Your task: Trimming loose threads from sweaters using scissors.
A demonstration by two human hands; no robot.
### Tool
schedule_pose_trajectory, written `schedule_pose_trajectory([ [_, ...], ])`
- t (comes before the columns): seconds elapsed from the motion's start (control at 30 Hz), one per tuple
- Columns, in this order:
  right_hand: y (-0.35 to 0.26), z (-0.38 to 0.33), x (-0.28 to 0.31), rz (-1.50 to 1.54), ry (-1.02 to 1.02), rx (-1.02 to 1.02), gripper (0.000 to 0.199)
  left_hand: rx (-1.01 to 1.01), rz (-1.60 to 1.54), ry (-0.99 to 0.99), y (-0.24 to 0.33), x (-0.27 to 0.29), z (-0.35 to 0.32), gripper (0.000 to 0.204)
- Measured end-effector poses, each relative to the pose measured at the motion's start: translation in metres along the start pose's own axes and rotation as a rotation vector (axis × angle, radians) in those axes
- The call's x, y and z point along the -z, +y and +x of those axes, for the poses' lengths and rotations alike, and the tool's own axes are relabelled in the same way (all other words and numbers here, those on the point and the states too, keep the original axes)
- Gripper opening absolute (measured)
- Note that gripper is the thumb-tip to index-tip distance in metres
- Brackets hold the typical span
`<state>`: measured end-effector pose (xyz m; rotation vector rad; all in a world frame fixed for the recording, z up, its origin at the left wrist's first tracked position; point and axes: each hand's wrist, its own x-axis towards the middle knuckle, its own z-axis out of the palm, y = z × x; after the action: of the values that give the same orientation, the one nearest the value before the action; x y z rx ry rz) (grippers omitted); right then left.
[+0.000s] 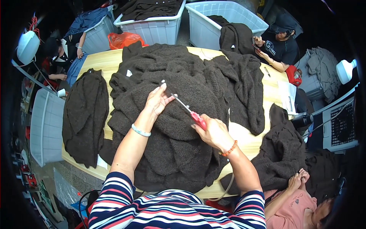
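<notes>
A heap of dark brown knitted sweaters (179, 126) lies on the wooden table in front of me. My left hand (156, 100) pinches the knit on top of the heap. Just above its fingertips sits a small shiny white button (163, 81). My right hand (214, 133) is closed around the red handle of a screwdriver-like tool (197, 119). Its thin metal shaft slants up and left, with the tip beside my left fingers. The tip's exact shape is too small to make out. Another small button (187, 107) shows next to the shaft.
More dark knits (84, 118) lie at the left. Grey plastic bins (150, 28) stand behind the wooden table (101, 61). A person (282, 42) holds a phone at the back right; another person (293, 206) sits at the near right; a third (63, 53) is at the left.
</notes>
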<state>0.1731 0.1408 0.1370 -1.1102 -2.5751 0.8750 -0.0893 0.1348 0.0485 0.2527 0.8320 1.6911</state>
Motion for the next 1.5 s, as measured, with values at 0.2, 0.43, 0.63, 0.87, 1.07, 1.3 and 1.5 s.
schedule_pose_trajectory([
  [0.2, 0.017, -0.038, 0.006, 0.067, -0.065, -0.165, 0.028, 0.158, 0.068, -0.138, 0.0, -0.012, -0.016, 0.01],
  [0.43, 0.007, -0.049, 0.008, -0.05, 0.017, -0.158, 0.027, 0.087, 0.084, -0.037, -0.008, -0.003, -0.01, 0.012],
  [0.63, 0.01, -0.052, 0.004, -0.04, 0.022, -0.132, 0.027, 0.125, 0.147, -0.048, -0.004, 0.0, -0.008, 0.025],
  [0.87, 0.019, -0.061, 0.007, 0.077, 0.03, -0.133, 0.024, 0.209, 0.222, -0.083, -0.008, -0.034, -0.032, 0.044],
  [1.07, 0.028, -0.079, 0.017, 0.086, 0.043, -0.24, 0.024, 0.27, 0.461, -0.059, -0.044, -0.063, -0.059, 0.047],
  [1.3, 0.032, -0.093, 0.02, 0.044, 0.058, -0.27, 0.024, 0.244, 0.265, -0.018, -0.074, -0.043, -0.016, 0.022],
  [1.5, 0.033, -0.102, 0.018, -0.048, 0.0, -0.24, 0.026, 0.109, 0.178, 0.047, -0.071, -0.025, -0.011, 0.011],
])
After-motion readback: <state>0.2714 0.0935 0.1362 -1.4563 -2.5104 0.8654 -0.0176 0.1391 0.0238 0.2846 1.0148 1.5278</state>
